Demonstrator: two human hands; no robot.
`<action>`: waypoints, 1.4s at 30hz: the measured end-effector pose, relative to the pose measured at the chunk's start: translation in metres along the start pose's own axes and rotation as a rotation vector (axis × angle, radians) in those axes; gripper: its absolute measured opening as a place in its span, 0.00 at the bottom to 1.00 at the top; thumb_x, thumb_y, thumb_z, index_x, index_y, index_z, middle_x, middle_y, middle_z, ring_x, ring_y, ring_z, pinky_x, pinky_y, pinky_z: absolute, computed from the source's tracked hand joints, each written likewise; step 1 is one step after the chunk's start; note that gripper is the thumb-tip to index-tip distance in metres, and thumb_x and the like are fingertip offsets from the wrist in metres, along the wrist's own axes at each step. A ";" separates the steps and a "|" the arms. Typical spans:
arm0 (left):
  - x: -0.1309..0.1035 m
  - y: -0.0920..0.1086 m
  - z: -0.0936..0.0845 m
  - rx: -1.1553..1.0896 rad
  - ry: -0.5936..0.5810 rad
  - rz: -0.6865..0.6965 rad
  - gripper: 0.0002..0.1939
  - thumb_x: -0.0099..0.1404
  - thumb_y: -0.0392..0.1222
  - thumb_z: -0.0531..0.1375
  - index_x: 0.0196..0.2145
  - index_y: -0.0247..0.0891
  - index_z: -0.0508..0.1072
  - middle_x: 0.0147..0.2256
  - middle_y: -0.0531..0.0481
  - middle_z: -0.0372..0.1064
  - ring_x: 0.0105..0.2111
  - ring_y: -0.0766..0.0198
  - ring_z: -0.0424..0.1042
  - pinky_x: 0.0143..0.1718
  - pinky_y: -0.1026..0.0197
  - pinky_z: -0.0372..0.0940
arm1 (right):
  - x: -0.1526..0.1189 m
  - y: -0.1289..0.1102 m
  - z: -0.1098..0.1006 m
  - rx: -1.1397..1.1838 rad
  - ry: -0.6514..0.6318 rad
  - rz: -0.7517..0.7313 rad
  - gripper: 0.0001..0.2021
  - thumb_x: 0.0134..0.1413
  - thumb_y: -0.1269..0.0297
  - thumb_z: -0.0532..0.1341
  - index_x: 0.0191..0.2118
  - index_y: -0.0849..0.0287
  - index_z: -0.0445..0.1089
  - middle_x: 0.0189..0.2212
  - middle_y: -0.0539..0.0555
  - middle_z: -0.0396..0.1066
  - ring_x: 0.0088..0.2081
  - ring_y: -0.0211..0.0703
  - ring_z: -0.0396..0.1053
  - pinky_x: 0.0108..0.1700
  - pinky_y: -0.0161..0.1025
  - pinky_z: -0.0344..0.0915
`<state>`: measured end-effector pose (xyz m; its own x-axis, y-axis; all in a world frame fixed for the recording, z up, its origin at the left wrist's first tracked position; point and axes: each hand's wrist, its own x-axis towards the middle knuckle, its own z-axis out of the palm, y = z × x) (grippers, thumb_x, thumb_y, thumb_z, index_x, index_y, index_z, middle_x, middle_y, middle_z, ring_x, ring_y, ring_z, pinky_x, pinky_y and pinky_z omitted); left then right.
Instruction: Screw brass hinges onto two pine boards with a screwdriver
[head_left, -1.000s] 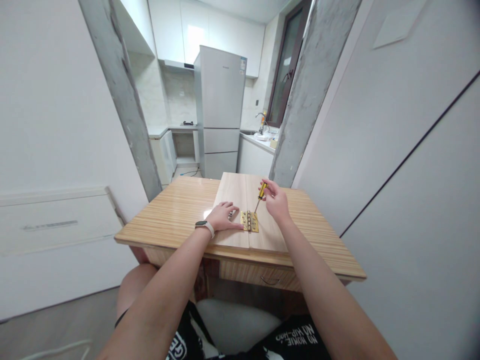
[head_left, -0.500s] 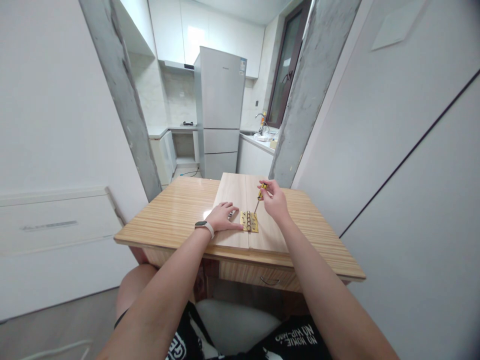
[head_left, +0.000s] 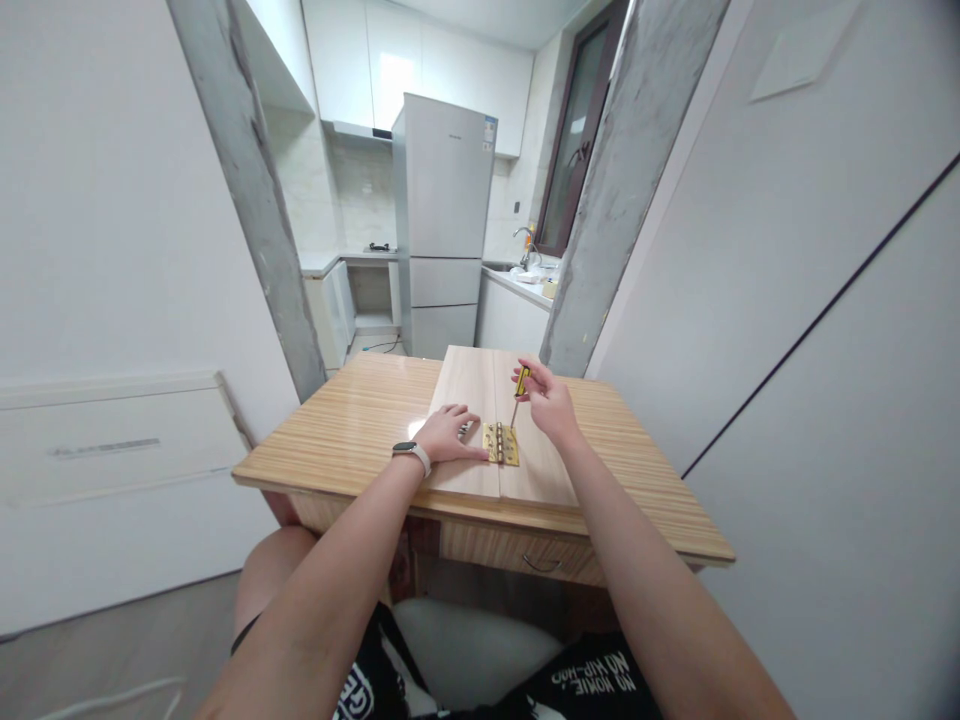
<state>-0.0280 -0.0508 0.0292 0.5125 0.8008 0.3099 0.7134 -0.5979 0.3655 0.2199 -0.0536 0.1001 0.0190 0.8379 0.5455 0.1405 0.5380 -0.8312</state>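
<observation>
A brass-coloured hinge lies across the seam between two pale wooden boards on the table. Over the left board, my left hand is open, its fingers apart and its thumb at the hinge's left edge. Small shiny metal pieces, too small to name, show beside its fingers. Gripped in my right hand is a screwdriver with a yellow and black handle. Its shaft points down, the tip at the upper part of the hinge's right leaf. Whether a screw sits under the tip cannot be made out.
The boards lie on a wood-grain table with a drawer under its front edge. Beyond it stand a grey fridge and a sink counter. White walls flank both sides.
The screwdriver handle has turned a little in my right hand and stands slightly more upright. My left hand keeps its place by the hinge. The whole view has shifted slightly.
</observation>
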 end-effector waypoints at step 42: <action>-0.001 0.000 -0.001 -0.016 -0.001 -0.002 0.50 0.49 0.81 0.66 0.59 0.46 0.76 0.65 0.40 0.65 0.67 0.41 0.60 0.70 0.43 0.55 | -0.005 -0.013 -0.004 -0.056 0.081 -0.006 0.22 0.55 0.48 0.69 0.51 0.54 0.70 0.49 0.60 0.78 0.49 0.54 0.78 0.35 0.43 0.79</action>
<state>-0.0283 -0.0515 0.0298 0.5110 0.8023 0.3084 0.7067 -0.5964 0.3806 0.2221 -0.0652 0.1082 0.0982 0.8234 0.5589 0.1963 0.5346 -0.8220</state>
